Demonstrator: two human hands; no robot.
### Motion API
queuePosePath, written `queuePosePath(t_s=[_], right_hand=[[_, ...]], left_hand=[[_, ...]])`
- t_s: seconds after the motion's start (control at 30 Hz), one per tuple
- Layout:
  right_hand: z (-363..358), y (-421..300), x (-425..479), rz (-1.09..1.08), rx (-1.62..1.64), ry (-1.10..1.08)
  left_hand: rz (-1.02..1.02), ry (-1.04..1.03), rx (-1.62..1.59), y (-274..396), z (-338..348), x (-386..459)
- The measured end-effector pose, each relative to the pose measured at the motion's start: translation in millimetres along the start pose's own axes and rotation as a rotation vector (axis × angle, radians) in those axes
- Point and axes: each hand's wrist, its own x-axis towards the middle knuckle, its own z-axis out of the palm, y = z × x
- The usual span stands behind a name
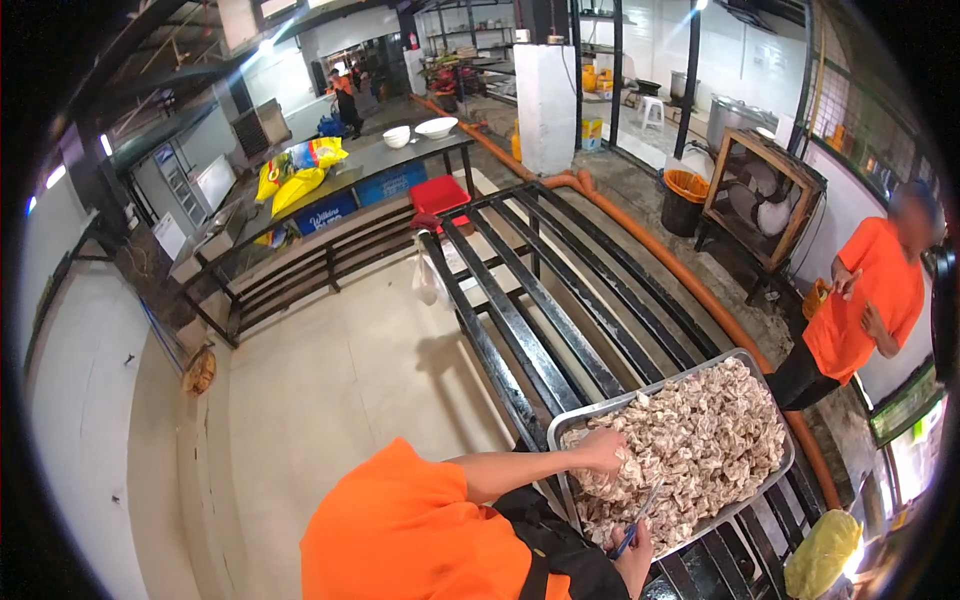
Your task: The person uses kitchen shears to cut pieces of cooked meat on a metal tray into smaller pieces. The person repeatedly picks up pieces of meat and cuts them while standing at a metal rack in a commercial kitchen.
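A large metal tray [559,431] lies on a rack of black metal bars, heaped with small crumpled pale-brown pieces that look like cut meat [697,435]. My left hand [600,452] reaches into the near left part of the heap. Its fingertips are partly hidden, so whether they grip a piece is unclear. At the tray's near edge, my right hand [636,555] holds a blue-handled cutting tool [624,540], apparently scissors. The thin metal blade points up over the pieces.
Black bars of the rack [555,322] extend away from the tray. A yellow plastic bag [823,555] sits at lower right. Another person in orange [870,300] stands beyond the tray, near a wood-framed fan [761,199]. A red basin [439,196] is at the rack's far end.
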Motion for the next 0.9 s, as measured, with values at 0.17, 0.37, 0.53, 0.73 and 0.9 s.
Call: queuePosePath(t_s=[0.17,0.37,0.53,0.73,0.9], right_hand=[[-16,-17,-19,-0.156,-0.725,-0.109],[-18,-25,-31,-0.208,-0.662,0.001],[-21,-19,-27,-0.153,-0.015,-0.08],[6,-56,-25,-0.112,0.008,-0.264],[13,-51,-20,-0.295,-0.142,-0.163]], left_hand=[[0.079,-0.04,-0.063,24,-19,-18],[0.255,0.029,-0.421,69,-60,-23],[0.493,0.221,-0.511,95,-82,-21],[-0.131,-0.062,-1.382,59,-57,-20],[-0.179,-0.045,-1.408,94,-42,-53]])
